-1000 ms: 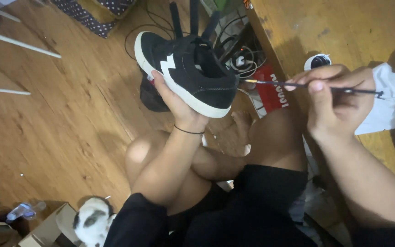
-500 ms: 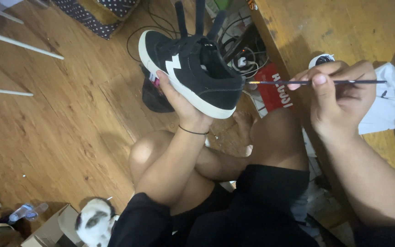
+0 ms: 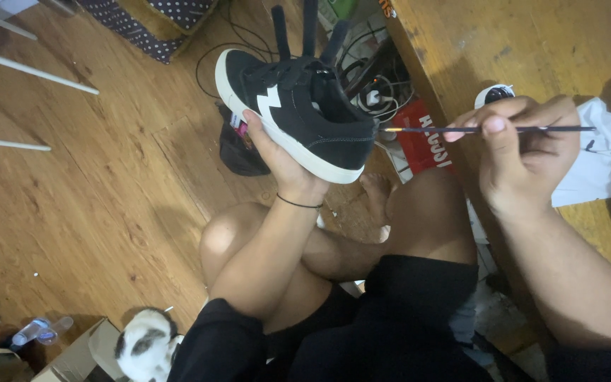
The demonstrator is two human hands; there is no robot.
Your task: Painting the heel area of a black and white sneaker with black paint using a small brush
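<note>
The left hand (image 3: 281, 159) grips a black shoe (image 3: 298, 113) from beneath, raised over the wooden floor (image 3: 72, 198). The right hand (image 3: 525, 152) pinches a thin paintbrush (image 3: 461, 129), its tip just beside the shoe's heel

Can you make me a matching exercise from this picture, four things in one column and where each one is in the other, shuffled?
Things:
1. black sneaker
2. thin paintbrush
3. black-and-white cat
4. plastic bottle

Places:
A. lying on the wooden floor, bottom left
B. held up in the left hand
C. beside the cardboard box, bottom edge
D. pinched in the right hand

Pairs: 1-B, 2-D, 3-C, 4-A
</note>
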